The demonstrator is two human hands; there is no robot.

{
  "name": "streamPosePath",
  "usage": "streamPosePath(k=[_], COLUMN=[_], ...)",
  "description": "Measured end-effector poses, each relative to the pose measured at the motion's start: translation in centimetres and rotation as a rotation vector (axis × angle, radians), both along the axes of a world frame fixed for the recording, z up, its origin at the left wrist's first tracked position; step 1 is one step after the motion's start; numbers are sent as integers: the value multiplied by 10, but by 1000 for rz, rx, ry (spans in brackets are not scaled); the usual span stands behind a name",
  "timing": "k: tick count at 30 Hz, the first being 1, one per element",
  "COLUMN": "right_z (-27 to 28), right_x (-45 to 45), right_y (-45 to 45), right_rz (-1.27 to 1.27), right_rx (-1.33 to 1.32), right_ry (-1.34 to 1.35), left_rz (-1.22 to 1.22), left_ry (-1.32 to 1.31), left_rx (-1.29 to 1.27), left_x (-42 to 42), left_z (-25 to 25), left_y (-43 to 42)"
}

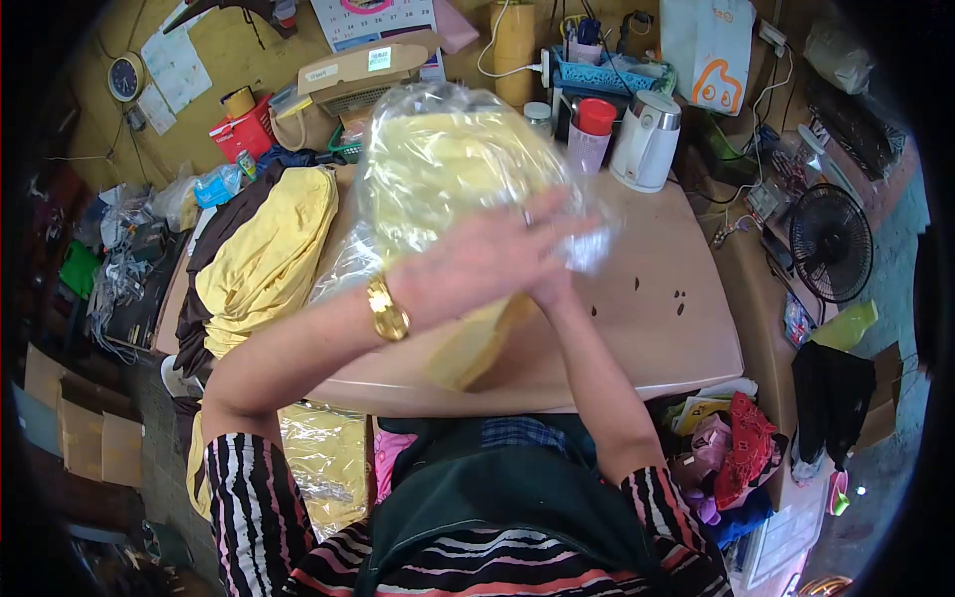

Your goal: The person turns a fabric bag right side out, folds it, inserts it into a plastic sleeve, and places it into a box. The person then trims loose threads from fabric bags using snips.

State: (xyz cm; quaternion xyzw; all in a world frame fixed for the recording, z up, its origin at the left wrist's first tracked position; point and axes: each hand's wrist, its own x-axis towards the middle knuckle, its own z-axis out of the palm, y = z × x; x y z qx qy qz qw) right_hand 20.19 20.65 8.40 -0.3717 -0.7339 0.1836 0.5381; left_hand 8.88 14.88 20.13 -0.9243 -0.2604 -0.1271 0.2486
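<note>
A clear plastic bag with folded yellow cloth inside lies tilted over the middle of the table. My left hand, with a gold watch on its wrist, reaches across the bag's lower right part. Its fingers look stretched out and spread, though smeared by motion. My right hand comes up from below and crosses under the left one; its fingers are hidden. The bag's right end near both hands is blurred. Below the hands, a blurred yellow piece hangs near the table's front edge.
Left on the table is a pile of yellow cloth over dark cloth. Behind stand a white kettle, a red-lidded container and a blue basket. A black fan is at right. More bagged yellow cloth lies below the table edge.
</note>
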Motion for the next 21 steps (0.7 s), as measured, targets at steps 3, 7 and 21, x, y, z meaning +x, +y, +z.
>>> streamPosePath(k=[3, 7, 21], right_z=[-17, 7, 57], right_x=[-12, 0, 124], right_y=[10, 1, 39], right_rz=[7, -1, -446], right_rx=[-130, -210, 295], right_ry=[56, 290, -379], left_rz=[1, 59, 78], left_ry=[-44, 68, -966], left_rx=[-124, -42, -1023], left_x=[20, 10, 42], left_z=[-41, -27, -154], left_y=[-30, -66, -108])
